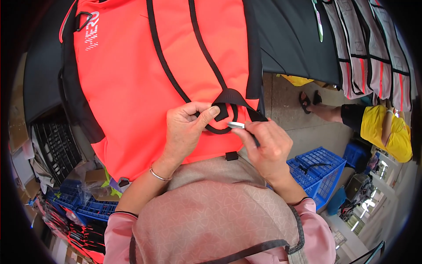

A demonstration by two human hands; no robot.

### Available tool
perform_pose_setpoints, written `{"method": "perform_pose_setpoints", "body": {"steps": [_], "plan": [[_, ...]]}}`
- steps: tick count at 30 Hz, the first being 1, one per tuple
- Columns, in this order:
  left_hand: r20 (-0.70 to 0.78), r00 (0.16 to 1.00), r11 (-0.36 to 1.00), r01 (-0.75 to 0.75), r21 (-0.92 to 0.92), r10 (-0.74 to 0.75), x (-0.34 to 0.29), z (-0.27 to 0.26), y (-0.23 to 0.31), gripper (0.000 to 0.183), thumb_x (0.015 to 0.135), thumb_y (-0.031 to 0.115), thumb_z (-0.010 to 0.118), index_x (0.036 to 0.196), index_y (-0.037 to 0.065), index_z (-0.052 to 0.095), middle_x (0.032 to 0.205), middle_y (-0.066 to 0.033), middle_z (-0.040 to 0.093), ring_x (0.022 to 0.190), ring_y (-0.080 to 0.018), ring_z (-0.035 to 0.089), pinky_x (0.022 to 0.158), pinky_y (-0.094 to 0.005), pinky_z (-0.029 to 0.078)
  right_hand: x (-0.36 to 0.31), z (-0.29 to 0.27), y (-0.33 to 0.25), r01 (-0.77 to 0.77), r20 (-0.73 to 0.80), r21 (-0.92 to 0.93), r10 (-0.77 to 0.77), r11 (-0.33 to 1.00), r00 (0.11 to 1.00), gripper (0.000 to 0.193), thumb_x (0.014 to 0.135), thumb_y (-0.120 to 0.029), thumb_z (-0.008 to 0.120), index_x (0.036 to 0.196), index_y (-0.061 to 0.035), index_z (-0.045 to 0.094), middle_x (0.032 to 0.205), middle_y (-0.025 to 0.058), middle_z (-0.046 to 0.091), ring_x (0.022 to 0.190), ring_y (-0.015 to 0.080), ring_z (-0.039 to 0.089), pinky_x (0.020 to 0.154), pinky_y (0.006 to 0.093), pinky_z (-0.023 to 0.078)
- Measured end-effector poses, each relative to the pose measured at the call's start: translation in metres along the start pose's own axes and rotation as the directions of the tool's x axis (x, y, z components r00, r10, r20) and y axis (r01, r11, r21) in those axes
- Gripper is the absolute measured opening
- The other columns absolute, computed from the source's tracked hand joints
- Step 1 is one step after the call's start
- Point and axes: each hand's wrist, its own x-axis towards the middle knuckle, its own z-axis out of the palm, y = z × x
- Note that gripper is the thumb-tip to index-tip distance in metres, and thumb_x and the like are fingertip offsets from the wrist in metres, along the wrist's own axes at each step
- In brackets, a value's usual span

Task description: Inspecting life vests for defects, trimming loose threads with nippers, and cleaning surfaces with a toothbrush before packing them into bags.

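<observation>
At the lower end of the red bag [127, 97], my left grip [189, 127] pinches the black strap [230, 95]; my right grip [269, 147] clasps a silver metal piece [236, 125]. Beneath the bag: dark counter [299, 39].

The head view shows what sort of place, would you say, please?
Probably a bag-making workshop: a large orange backpack lies in front, similar grey strips sit in a row, and a blue crate is nearby.

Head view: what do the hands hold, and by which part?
Left hand pinches the strap near its lower end; right hand grips a small silver-coloured item behind its protruding tip.
</observation>
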Motion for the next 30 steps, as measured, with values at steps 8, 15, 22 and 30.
{"method": "perform_pose_setpoints", "body": {"steps": [8, 15, 22, 30], "plan": [[0.016, 1.000, 1.000, 0.021, -0.007, -0.021, -0.001, -0.003, 0.000, 0.013, 0.092, 0.009, 0.071, 0.095, -0.003, 0.072, 0.079, -0.0013, 0.069, 0.068, -0.0034, 0.059, 0.058, -0.0179, 0.048, 0.006, 0.003, 0.016, -0.004, -0.028, -0.099, 0.001, 0.995, 1.000, 0.021, 0.071, -0.011, 0.086, 0.078, -0.0042, 0.068, 0.070, 0.0082, 0.065, 0.061, 0.0238, 0.063, 0.053, 0.0336, 0.047], [0.008, 0.980, 0.969, 0.196, -0.151, -0.197, 0.001, -0.009, 0.001, 0.016, 0.093, 0.012, 0.071, 0.102, -0.001, 0.072, 0.089, -0.0012, 0.070, 0.075, -0.0021, 0.058, 0.059, -0.0197, 0.048, 0.009, -0.025, 0.018, -0.278, 0.064, 0.398, 0.276, 0.874, 0.959, 0.022, 0.078, -0.018, 0.083, 0.086, -0.0055, 0.067, 0.073, 0.0022, 0.066, 0.064, 0.0138, 0.063, 0.055, 0.0269, 0.047], [0.138, 0.986, 0.917, -0.138, 0.374, 0.092, -0.021, 0.004, -0.017, 0.024, 0.084, 0.006, 0.076, 0.106, 0.007, 0.066, 0.093, -0.0045, 0.065, 0.059, -0.0045, 0.057, 0.056, -0.0234, 0.050, 0.077, -0.023, 0.032, -0.363, 0.119, 0.695, 0.399, 0.621, 0.909, 0.025, 0.084, 0.001, 0.076, 0.106, -0.0015, 0.064, 0.086, -0.0021, 0.062, 0.075, 0.0026, 0.056, 0.063, 0.0182, 0.045], [0.678, 0.700, 0.661, -0.401, 0.634, -0.225, -0.027, -0.010, 0.077, 0.030, 0.092, 0.010, 0.066, 0.121, 0.003, 0.063, 0.103, -0.0126, 0.072, 0.100, -0.0207, 0.070, 0.082, -0.0346, 0.057, 0.165, 0.057, 0.018, -0.071, -0.005, 0.338, 0.077, 0.939, 0.997, 0.051, 0.077, -0.023, 0.085, 0.115, -0.0042, 0.057, 0.084, 0.0135, 0.067, 0.073, 0.0305, 0.067, 0.067, 0.0407, 0.054]]}}
